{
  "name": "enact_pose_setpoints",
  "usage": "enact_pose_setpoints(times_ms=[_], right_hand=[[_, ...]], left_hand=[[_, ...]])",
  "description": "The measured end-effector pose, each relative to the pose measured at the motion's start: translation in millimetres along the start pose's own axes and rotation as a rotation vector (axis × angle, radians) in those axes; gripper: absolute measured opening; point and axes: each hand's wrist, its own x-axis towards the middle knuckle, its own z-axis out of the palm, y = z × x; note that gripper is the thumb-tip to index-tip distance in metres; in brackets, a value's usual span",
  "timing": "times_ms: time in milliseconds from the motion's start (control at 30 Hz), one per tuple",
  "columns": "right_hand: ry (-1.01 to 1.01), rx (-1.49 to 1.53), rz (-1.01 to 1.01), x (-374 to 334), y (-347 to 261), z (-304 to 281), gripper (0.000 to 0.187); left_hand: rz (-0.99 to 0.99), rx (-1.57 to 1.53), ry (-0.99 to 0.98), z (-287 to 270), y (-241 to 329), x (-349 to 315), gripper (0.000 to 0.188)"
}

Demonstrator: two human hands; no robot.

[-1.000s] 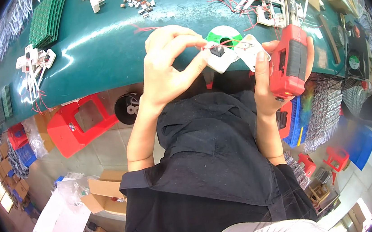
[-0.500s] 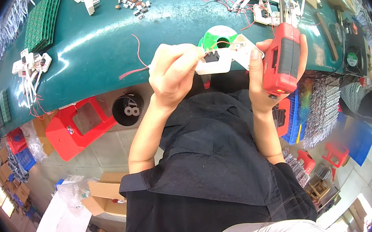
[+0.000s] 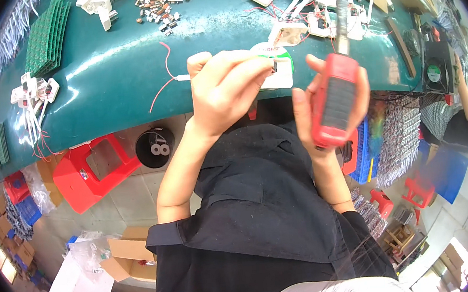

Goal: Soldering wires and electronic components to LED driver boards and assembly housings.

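My left hand (image 3: 222, 90) is closed above the table's near edge, its fingertips pinching a white plastic casing (image 3: 281, 79) with a small black part. A white cable end with red wires (image 3: 169, 80) sticks out on the left side of that hand. Just beyond the casing lies a green and white spool (image 3: 284, 55), partly covered by it. Another white casing piece (image 3: 289, 34) is behind the spool. My right hand (image 3: 363, 95) is wrapped round a red and black soldering gun (image 3: 336, 101), its metal barrel pointing away from me; both are slightly blurred.
White plugs and casings with red wires (image 3: 315, 0) are heaped at the far right. Small brown and silver switches (image 3: 165, 5) lie at the back. Green circuit boards (image 3: 48, 37) and cabled white parts (image 3: 35, 95) sit left. Below are a red stool (image 3: 69, 183) and a black bin (image 3: 144, 149).
The soldering gun has come nearer to me and away from the casing in my left hand. One white casing piece beside my right hand has shifted to beyond the spool.
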Motion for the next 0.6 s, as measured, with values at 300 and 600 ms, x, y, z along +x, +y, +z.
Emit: enact_pose_setpoints(times_ms=[300, 600], right_hand=[[-0.062, -0.101, -0.039, -13, 13, 8, 0.083], [-0.064, -0.101, 0.001, -10, 9, 8, 0.085]], left_hand=[[-0.217, -0.150, -0.012, -4, 10, 3, 0.015], [-0.083, 0.006, 0.112, 4, 13, -5, 0.018]])
